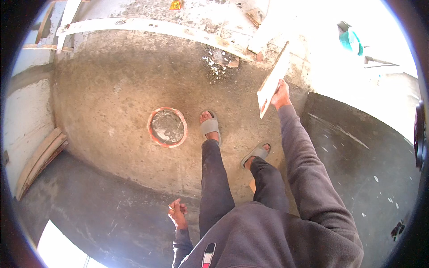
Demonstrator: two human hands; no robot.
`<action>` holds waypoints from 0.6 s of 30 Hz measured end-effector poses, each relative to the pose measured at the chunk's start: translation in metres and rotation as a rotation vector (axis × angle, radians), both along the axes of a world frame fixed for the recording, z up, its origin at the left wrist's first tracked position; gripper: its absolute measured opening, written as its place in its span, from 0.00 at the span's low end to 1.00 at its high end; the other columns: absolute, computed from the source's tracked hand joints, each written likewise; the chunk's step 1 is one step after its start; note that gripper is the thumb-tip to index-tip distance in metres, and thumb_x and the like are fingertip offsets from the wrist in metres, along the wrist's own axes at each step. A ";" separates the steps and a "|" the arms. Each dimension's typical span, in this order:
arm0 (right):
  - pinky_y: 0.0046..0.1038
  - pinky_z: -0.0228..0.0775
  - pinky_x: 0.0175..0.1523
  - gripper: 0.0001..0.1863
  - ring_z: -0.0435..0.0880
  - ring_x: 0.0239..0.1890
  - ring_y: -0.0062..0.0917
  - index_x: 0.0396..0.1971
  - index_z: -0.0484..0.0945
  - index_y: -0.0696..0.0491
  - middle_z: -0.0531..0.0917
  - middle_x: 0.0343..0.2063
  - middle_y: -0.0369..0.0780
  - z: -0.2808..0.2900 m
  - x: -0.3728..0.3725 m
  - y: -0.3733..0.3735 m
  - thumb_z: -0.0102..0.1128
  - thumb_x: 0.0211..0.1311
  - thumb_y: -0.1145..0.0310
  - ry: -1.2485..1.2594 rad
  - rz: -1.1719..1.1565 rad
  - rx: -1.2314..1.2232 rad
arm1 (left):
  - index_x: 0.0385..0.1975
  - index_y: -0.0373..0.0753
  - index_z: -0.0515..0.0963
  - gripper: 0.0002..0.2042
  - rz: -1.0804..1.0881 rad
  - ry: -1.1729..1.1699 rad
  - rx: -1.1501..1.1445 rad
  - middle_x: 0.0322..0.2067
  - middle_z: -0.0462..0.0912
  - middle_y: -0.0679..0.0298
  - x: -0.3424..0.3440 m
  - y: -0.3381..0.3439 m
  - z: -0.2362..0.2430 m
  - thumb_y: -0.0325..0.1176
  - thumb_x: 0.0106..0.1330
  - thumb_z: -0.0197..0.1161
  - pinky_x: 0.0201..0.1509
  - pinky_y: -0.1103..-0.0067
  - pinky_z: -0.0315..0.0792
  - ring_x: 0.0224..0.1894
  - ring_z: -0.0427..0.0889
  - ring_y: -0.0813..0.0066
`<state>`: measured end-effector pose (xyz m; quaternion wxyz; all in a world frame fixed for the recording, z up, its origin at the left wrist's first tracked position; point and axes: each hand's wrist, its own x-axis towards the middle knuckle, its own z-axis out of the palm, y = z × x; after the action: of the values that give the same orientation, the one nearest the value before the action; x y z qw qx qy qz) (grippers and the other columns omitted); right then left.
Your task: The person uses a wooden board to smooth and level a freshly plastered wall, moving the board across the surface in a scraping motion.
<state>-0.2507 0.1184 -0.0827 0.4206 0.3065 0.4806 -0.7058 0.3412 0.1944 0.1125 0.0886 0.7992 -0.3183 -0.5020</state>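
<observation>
At the right, my right hand (281,94) is stretched far forward and closed on the near part of a long, flat, pale board (271,85), tilted with one narrow edge showing. My left hand (178,213) hangs low beside my left leg with its fingers curled in; a small pale spot shows at them, but I cannot make out what it is. Left of my feet, a round bucket with a reddish rim (166,144) stands on the floor, and a grey, mortar-like mass (167,125) lies inside it.
A long white beam (147,26) crosses the far side of the floor. White crumbs and rubble (216,62) lie near it. Curved wooden strips (42,161) lean at the left wall. A teal container (352,42) stands far right, in strong glare.
</observation>
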 end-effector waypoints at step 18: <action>0.26 0.55 0.20 0.22 0.63 0.14 0.23 0.28 0.68 0.53 0.64 0.12 0.33 -0.027 -0.022 -0.086 0.37 0.70 0.48 -0.347 0.047 -0.173 | 0.43 0.33 0.77 0.13 0.023 -0.066 0.086 0.22 0.77 0.63 0.011 -0.008 0.004 0.37 0.71 0.52 0.22 0.82 0.71 0.21 0.76 0.78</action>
<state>-0.2725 0.0325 -0.1094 0.5381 0.3750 0.3457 -0.6710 0.3521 0.1867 0.1166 0.0493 0.8219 -0.2900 -0.4877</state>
